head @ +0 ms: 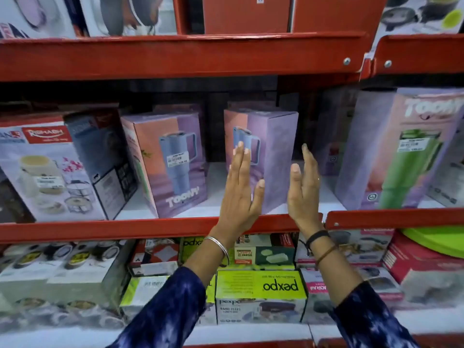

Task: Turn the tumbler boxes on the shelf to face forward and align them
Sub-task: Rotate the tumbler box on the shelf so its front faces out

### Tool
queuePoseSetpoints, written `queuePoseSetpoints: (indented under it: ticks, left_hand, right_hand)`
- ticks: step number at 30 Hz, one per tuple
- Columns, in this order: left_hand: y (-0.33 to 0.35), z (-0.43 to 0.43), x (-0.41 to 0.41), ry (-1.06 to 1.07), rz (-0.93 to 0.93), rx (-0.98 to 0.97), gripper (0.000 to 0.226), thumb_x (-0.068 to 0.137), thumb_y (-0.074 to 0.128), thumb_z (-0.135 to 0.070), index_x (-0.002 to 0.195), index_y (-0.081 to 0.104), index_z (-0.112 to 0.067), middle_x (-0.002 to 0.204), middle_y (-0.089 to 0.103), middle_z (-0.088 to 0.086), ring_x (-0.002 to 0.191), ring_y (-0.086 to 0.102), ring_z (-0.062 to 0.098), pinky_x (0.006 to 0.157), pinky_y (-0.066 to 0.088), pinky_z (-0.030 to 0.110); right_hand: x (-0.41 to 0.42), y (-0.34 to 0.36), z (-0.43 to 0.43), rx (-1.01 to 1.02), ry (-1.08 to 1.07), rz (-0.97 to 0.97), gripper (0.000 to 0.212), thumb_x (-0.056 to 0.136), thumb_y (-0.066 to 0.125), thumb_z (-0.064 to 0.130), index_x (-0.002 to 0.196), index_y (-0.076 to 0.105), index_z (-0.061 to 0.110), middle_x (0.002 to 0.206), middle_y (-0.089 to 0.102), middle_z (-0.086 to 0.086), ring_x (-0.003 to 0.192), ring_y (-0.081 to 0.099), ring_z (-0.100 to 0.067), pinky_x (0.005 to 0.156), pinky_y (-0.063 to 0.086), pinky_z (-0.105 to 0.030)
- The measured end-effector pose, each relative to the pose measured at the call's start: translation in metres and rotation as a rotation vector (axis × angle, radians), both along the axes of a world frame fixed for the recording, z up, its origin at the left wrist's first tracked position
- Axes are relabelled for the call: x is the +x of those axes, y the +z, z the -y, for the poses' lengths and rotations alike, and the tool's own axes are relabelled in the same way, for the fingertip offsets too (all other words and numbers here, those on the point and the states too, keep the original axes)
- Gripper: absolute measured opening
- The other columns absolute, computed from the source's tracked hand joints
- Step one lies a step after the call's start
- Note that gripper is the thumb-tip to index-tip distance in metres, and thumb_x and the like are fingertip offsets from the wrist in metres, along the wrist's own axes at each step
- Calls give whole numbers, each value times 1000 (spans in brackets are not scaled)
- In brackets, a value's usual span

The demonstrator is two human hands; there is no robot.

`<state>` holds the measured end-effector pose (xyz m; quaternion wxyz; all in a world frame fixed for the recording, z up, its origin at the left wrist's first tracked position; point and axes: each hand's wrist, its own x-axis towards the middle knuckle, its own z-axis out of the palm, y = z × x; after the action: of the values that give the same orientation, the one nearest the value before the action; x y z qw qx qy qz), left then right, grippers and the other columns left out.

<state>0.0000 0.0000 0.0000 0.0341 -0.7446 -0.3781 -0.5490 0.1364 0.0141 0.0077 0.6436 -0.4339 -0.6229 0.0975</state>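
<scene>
Standing angled, the lilac tumbler box shows a blue mug; both hands' fingers are spread flat.

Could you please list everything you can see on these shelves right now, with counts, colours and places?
tumbler boxes: three clear ones, purple and pink, middle shelf; the middle one is turned corner-on.
lunch set box: one, white with a red label, middle shelf far left.
dark box: one, blue-grey, beside the lunch set box.
pexpo boxes: at least two, lime green, lower shelf.
red boxes: two, top shelf.
shelf rails: red, three levels.
left hand: open, flat against the middle box's front face.
right hand: open, beside that box's right side; contact unclear.
</scene>
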Motion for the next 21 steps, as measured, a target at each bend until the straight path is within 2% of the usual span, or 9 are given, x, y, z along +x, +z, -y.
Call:
queuePoseSetpoints:
  ticks: [5,7,9,11,12,15,18,20,21]
  left_hand:
    - [-11,-11,17,86,1,-159,71,97,46,-22,150,2,-8,160,-5,3,149,-5,15,121,6,33]
    - [-15,-16,21,117,41,-206,74,95,47,-22,150,-1,-6,161,-5,9,149,-5,19,121,2,31]
    - [-17,-18,27,122,162,-305,77,94,50,-24,150,1,-5,160,0,16,148,0,25,121,6,36]
    - [-15,-17,33,108,252,-368,79,93,53,-25,150,1,-5,157,3,18,147,5,30,120,11,40]
    - [-13,-17,34,92,285,-377,80,93,53,-26,149,0,-5,157,3,18,147,7,29,120,11,39]
    - [-6,-19,24,18,355,-377,81,93,54,-31,151,1,-8,157,10,14,144,15,21,118,15,30]
    - [-1,-22,11,-93,409,-342,78,90,57,-30,150,10,-13,154,23,9,141,27,17,118,25,38]
    - [1,-26,3,-130,430,-307,74,89,57,-29,149,15,-15,151,28,8,140,31,16,116,30,41]
    - [3,-28,0,-131,426,-294,72,90,56,-30,148,17,-15,151,29,7,140,31,14,116,30,37]
  right_hand:
    - [10,-2,-16,-276,176,-42,57,98,34,43,148,18,22,155,26,3,138,27,-5,110,23,-24]
    - [15,3,-24,-352,255,-79,49,98,32,43,143,33,22,148,39,4,131,37,-5,108,29,-24]
    - [19,6,-31,-410,379,-201,37,98,32,43,126,50,28,134,55,3,116,54,-6,101,43,-24]
    - [23,7,-36,-469,460,-295,35,97,32,43,117,56,28,121,63,3,107,62,-5,91,50,-21]
    - [26,7,-39,-491,489,-308,36,96,33,44,116,59,27,121,64,2,109,62,-9,93,50,-26]
    - [34,10,-43,-462,528,-248,28,95,46,32,114,65,24,121,67,0,113,62,-15,102,46,-38]
    - [37,21,-46,-333,518,-153,26,90,56,11,108,65,28,112,68,8,104,65,-7,93,49,-33]
    - [35,28,-48,-314,549,-99,32,87,62,16,114,59,33,121,63,8,113,58,-4,97,45,-32]
    - [35,31,-49,-323,550,-66,42,84,66,26,122,53,38,134,56,6,125,50,-5,103,40,-32]
